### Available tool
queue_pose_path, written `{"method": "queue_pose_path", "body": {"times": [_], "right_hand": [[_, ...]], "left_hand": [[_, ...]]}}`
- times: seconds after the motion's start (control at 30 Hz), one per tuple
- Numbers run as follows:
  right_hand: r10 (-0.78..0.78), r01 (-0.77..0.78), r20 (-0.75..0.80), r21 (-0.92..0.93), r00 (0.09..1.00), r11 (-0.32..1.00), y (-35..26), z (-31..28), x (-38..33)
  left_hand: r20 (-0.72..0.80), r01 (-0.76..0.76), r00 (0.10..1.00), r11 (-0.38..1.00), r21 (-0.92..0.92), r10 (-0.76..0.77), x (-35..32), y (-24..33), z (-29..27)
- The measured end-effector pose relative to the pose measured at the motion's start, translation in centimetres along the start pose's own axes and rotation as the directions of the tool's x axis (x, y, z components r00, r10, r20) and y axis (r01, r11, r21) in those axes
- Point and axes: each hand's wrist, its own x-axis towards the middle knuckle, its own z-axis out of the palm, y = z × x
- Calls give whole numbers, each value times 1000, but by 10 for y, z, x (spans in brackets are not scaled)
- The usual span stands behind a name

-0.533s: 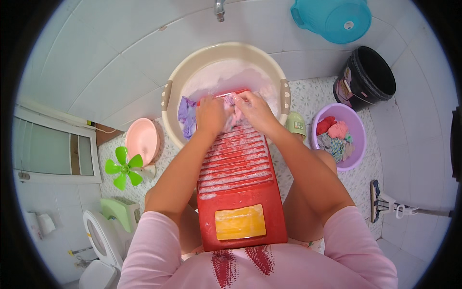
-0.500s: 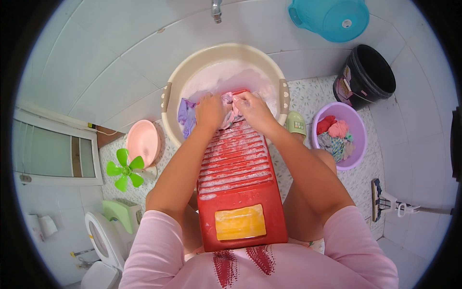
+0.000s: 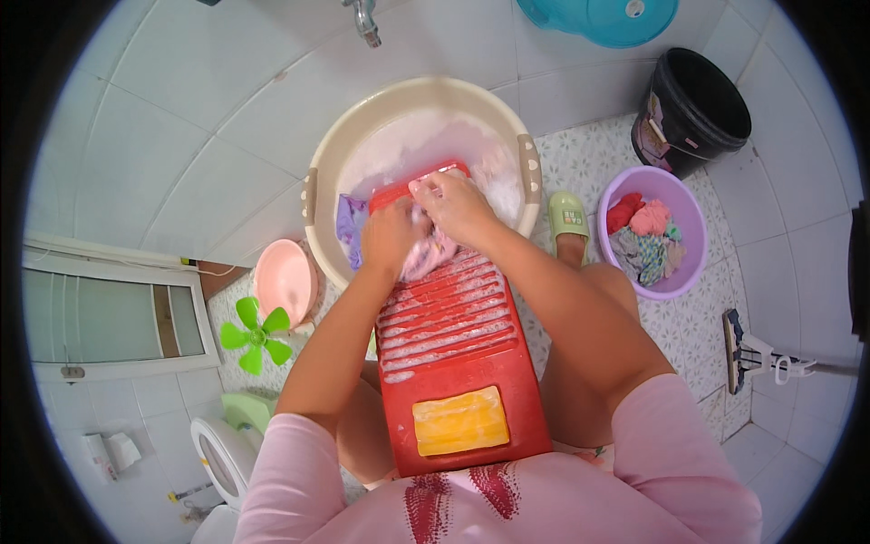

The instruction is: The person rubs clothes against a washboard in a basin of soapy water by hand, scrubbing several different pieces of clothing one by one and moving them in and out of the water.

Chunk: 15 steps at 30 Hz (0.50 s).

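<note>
A soapy pink cloth (image 3: pixel 430 261) lies bunched on the upper ridges of a red washboard (image 3: pixel 449 363). My left hand (image 3: pixel 388 238) is closed on the cloth's left side, its fingers partly hidden. Just right of it my right hand (image 3: pixel 453 210) curls with bent fingers over the cloth's upper part. The washboard's far end rests in a cream basin (image 3: pixel 328 145) of suds and its near end leans against me. A yellow bar of soap (image 3: pixel 460 422) sits in the board's near end. Left of my left hand, a purple garment (image 3: pixel 350 225) hangs in the water at the basin's edge.
A purple basin (image 3: pixel 698 245) of clothes and a black bucket (image 3: pixel 698 109) stand at right, with a mop (image 3: pixel 739 354) nearer. At left are a pink basin (image 3: pixel 286 276), green fan blades (image 3: pixel 256 336) and a toilet (image 3: pixel 222 458). A tap (image 3: pixel 364 23) juts from the wall.
The pink cloth and both hands have come nearer to me down the washboard, uncovering its far red end. My right hand has shifted left, closer to the left one. The view has tilted slightly.
</note>
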Motion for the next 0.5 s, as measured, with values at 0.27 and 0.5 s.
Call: {"method": "queue_pose_path", "body": {"times": [0.27, 0.5], "right_hand": [[6, -6, -29, -17, 1000, 1000, -5, -5, 2], [-117, 112, -79, -72, 990, 991, -7, 4, 1]], "left_hand": [[5, -461, 887, 886, -58, 462, -40, 19, -26], [-68, -339, 940, 930, -139, 333, -44, 12, -16]]}}
